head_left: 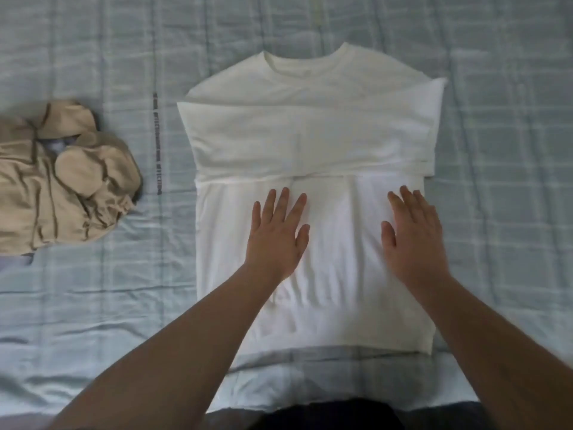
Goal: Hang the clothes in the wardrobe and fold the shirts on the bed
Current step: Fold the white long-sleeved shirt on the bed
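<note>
Both flat hands, left hand (pixel 276 234) and right hand (pixel 414 235), press white shirt (pixel 310 141) on bed (pixel 93 290)

head camera, looking steeply down, close over bed (pixel 93 305)

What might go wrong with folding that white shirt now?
The folded sleeves lying across the white long-sleeved shirt may slip open when its bottom half is lifted. The left hand and right hand press flat on wrinkled fabric, so creases might get folded in. The soft pale blue checked bedcover could bunch underneath.
</note>
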The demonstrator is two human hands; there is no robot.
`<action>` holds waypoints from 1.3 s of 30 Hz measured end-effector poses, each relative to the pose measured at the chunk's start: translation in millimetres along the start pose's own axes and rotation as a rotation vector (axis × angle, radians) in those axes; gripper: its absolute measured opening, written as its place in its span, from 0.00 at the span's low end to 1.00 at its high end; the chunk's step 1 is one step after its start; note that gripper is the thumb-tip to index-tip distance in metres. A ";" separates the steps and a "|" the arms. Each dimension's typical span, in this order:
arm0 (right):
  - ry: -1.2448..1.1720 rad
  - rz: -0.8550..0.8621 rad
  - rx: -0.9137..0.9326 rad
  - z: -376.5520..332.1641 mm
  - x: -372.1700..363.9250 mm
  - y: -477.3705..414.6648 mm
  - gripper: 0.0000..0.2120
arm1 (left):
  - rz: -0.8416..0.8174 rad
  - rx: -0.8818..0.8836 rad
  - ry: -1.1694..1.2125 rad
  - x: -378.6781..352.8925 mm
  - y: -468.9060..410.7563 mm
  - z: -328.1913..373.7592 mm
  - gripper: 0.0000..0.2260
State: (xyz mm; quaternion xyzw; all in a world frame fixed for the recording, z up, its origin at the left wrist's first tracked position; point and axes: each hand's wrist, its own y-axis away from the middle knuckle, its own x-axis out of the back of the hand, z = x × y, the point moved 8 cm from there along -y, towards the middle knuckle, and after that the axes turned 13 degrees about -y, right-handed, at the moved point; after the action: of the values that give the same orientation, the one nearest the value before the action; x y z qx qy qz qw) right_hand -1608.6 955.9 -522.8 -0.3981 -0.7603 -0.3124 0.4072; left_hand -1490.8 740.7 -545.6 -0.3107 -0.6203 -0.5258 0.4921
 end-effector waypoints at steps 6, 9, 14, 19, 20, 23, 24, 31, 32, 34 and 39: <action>-0.281 0.076 -0.427 42.5 -20.2 145.9 0.28 | -0.029 0.333 0.267 -41.8 149.0 -66.8 0.30; -0.597 0.227 -0.831 78.6 -21.9 192.6 0.29 | -0.061 0.711 0.476 -64.1 212.5 -102.5 0.30; -0.710 0.157 -0.992 91.7 -26.7 197.0 0.22 | -0.143 1.002 0.803 -96.4 246.6 -125.2 0.18; -0.921 0.137 -1.073 94.1 -20.7 197.6 0.18 | -0.259 0.860 0.989 -99.1 236.5 -114.8 0.05; -1.008 0.141 -1.045 90.2 -17.2 197.9 0.18 | -0.253 0.845 1.067 -97.5 234.9 -111.7 0.03; -1.257 0.165 -1.005 80.8 -9.4 202.6 0.17 | -0.177 0.865 1.399 -95.9 236.0 -106.5 0.10; -1.253 0.167 -0.982 77.8 -3.3 207.4 0.15 | -0.160 0.859 1.499 -95.6 238.6 -104.6 0.11; -1.187 0.121 -1.033 93.7 1.5 236.5 0.16 | -0.158 0.860 1.896 -92.5 281.9 -98.7 0.11; -1.165 0.104 -1.025 94.3 3.3 241.6 0.14 | -0.175 0.871 1.932 -93.8 290.6 -97.4 0.11; -1.128 0.088 -1.033 97.5 3.5 253.8 0.12 | -0.213 0.892 1.964 -97.6 308.8 -94.8 0.10; -0.997 0.046 -1.090 114.6 -8.7 298.3 0.22 | -0.282 0.950 1.950 -117.9 356.5 -90.7 0.11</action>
State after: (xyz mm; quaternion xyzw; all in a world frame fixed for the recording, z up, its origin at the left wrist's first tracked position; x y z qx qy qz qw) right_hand -1391.5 1189.9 -539.6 -0.6544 -0.5833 -0.4194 -0.2357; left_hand -1105.2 759.9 -536.0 0.5346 -0.1334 -0.3045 0.7770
